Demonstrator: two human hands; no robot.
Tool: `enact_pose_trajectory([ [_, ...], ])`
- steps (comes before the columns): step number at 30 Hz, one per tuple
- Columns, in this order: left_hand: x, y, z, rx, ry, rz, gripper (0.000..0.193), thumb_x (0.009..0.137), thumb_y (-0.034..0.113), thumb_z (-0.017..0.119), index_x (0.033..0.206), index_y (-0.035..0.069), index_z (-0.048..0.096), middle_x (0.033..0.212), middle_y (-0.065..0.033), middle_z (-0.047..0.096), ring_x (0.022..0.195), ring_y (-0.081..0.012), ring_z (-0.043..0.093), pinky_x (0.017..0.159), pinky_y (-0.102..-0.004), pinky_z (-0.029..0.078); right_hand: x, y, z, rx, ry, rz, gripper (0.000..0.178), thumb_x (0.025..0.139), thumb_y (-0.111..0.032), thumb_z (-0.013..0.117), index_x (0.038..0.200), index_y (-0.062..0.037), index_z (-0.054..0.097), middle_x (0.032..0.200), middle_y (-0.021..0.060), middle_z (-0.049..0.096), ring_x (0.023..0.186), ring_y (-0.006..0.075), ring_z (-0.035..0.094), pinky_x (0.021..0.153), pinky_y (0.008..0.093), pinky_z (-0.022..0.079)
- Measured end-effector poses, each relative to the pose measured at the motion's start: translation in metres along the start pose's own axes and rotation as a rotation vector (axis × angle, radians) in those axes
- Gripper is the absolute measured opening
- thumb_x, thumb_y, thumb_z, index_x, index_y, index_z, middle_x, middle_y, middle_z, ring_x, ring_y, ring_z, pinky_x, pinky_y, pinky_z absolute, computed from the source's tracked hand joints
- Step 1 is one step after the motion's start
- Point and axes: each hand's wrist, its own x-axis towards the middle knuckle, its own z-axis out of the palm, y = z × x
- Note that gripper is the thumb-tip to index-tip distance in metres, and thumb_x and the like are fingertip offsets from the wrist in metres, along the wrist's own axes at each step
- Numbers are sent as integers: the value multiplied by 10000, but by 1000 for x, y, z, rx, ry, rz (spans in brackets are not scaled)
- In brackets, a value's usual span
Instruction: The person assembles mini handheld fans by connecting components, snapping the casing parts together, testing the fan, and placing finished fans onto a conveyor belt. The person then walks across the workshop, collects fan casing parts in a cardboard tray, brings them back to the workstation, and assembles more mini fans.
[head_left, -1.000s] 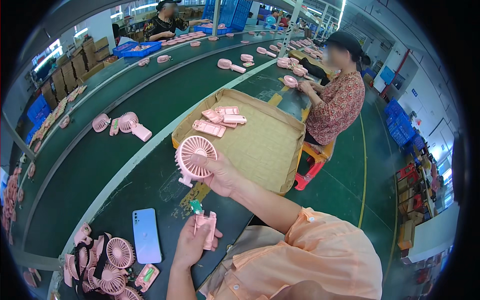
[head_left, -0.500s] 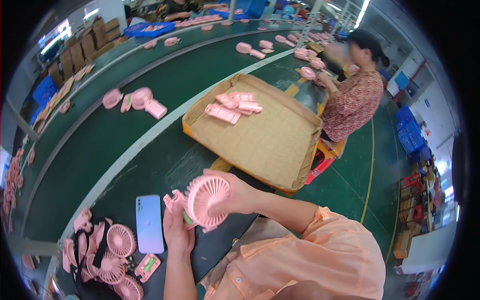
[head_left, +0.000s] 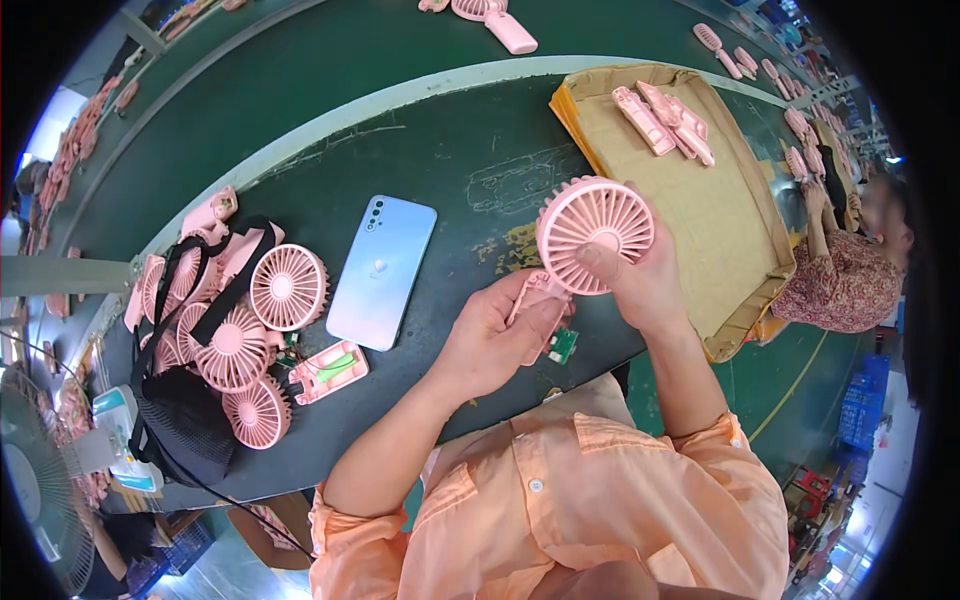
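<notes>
A pink handheld fan is between my two hands above the dark table. My right hand (head_left: 648,275) grips its round slatted head (head_left: 597,235) from the right, thumb across the slats. The fingers of my left hand (head_left: 490,342) close around the pink handle piece (head_left: 538,292) below the head. A small green circuit board (head_left: 562,346) sticks out beside the left fingertips. The fan's inside is mostly hidden by my fingers.
A light blue phone (head_left: 382,272) lies left of my hands. Beyond it are several pink fan heads (head_left: 232,347), black straps and an opened handle half (head_left: 330,372) with a green part. A cardboard-lined tray (head_left: 700,210) holds pink casings (head_left: 665,122). A person (head_left: 850,265) sits at right.
The view has swung left and down toward the table. The fan head now faces upward instead of sideways, and the circuit board shows below it. Both hands still hold the fan.
</notes>
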Motion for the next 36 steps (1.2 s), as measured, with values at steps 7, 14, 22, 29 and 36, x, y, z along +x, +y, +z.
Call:
enact_pose_trajectory([
  [7,-8,9,2,45,110,-118,241,972,206,486,1052,2,588,807,-57,647,500,-31,475,447,-183,379,-1,22,5,101,49,187,394,787,-137,724,1101,11,537,973,77,637,863,122,614,778,264,506],
  [14,-3,5,-8,-75,93,-114,264,976,234,478,1048,8,595,809,-59,652,578,-45,544,455,-185,415,-15,21,0,-350,121,75,289,876,-204,618,1028,24,524,942,73,559,830,132,542,737,283,457],
  [22,-5,15,-12,-249,36,-155,238,903,140,556,1099,5,563,947,-64,624,763,-115,621,612,-268,569,-45,2,14,-699,-273,-624,170,695,130,613,700,25,480,979,178,577,962,333,604,720,343,511],
  [29,-4,12,-11,-340,-21,-233,230,919,75,507,1134,-4,530,985,-82,613,843,-138,633,711,-282,573,-34,10,15,-225,-182,-380,136,802,137,539,716,32,547,932,107,541,740,124,575,611,228,489],
  [36,0,-1,-9,-320,123,-154,294,913,0,437,1206,18,453,1040,-91,593,892,-163,630,772,-314,559,-23,18,11,-623,-268,-588,113,725,92,630,668,28,557,954,141,607,790,241,628,683,301,537],
])
